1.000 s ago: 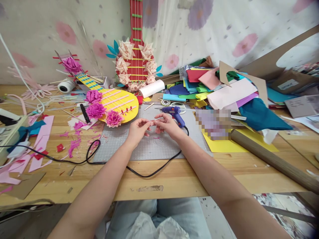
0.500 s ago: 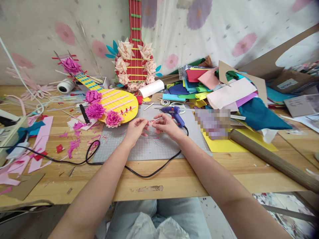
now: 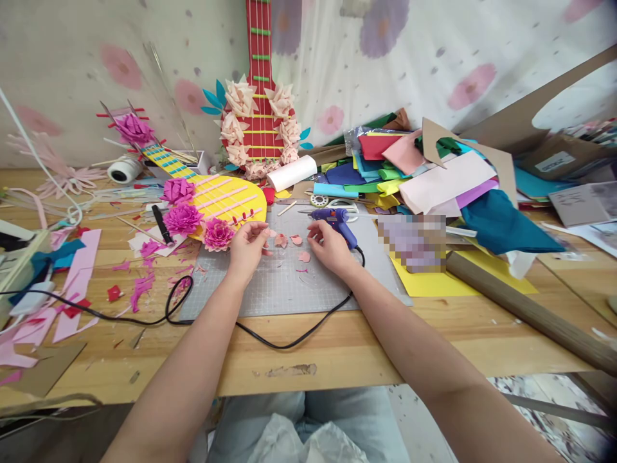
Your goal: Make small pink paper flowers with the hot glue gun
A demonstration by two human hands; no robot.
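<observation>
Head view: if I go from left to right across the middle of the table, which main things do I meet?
Flat pink paper strip → slim black pen-shaped object → bare left hand → small pale-pink petals → bare right hand → flat yellow sheet.

Brown roll (image 3: 530, 312) partly over yellow sheet (image 3: 434, 287)

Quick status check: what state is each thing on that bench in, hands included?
Left hand: fingers curled, grip unclear.
Right hand: fingers curled, grip unclear.
Pink petals: loose on the cutting mat.
Glue gun: lying on its side.
Black cord: attached to the glue gun, looped.
Red guitar: upright, peach flowers attached.
Yellow guitar: magenta flowers attached.
White roll: rolled, lying down.
</observation>
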